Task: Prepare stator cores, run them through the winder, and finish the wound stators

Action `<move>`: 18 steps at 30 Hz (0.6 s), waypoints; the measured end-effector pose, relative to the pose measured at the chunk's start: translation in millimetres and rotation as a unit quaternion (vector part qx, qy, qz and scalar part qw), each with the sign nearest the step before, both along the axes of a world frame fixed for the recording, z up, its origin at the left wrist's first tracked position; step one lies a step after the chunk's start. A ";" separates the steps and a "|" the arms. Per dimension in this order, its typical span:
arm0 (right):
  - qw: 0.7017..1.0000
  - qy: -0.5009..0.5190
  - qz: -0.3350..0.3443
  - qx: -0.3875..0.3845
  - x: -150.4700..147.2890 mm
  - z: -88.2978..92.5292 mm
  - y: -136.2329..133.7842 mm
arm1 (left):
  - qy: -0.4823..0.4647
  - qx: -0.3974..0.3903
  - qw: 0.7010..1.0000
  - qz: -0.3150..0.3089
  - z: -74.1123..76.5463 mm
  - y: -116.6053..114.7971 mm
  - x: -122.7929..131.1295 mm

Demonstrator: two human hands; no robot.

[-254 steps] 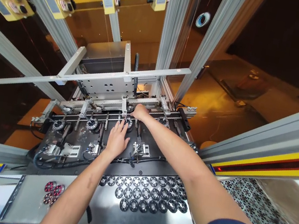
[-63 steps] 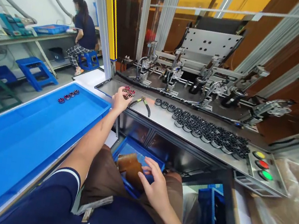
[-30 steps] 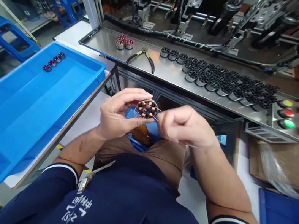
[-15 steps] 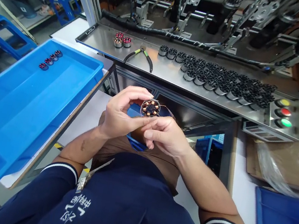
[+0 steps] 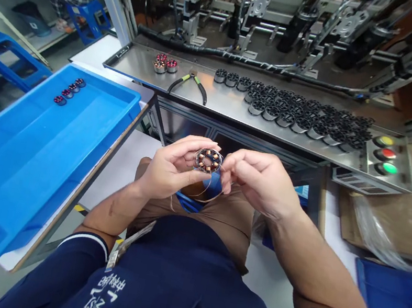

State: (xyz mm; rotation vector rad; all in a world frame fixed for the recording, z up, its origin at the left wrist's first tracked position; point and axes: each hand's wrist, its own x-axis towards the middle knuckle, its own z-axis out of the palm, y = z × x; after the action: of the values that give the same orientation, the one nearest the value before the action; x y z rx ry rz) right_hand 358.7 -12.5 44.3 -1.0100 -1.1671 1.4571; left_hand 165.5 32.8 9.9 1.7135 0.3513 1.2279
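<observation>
Over my lap my left hand (image 5: pixel 170 166) pinches a small round wound stator (image 5: pixel 208 160) with copper coils, held between thumb and fingers. My right hand (image 5: pixel 261 179) is closed beside it, fingertips at the stator's right edge, pinching a thin copper wire (image 5: pixel 198 198) that loops down below the part. Both hands hover in front of the steel shelf (image 5: pixel 230 109).
The steel shelf carries several black stator cores (image 5: pixel 296 114), three red-wound ones (image 5: pixel 164 63), pliers (image 5: pixel 190 82) and yellow, red and green buttons (image 5: pixel 385 153). A blue tray (image 5: pixel 32 144) at my left holds several wound stators (image 5: pixel 68 92). Winding machinery stands behind; another person sits far left.
My right hand has moved from under the stator to its right side and now pulls a wire loop below it. The stator stays in my left hand.
</observation>
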 end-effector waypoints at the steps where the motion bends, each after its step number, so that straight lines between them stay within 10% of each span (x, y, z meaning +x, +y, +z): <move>1: 1.000 -0.015 -0.001 -0.002 -1.0 3.2 -0.7 | 0.006 -0.003 1.000 -0.009 -0.2 -0.9 -0.1; 18: 0.999 0.004 0.007 -0.036 -13.5 -3.7 -15.4 | -0.008 -0.095 0.995 -0.030 -16.4 -6.0 6.8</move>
State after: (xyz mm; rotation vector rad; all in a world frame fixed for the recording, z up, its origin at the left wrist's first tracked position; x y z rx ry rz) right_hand 345.2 -27.9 40.6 -1.0457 -1.1244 1.5239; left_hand 172.4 26.8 -6.5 1.5407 0.3923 1.1274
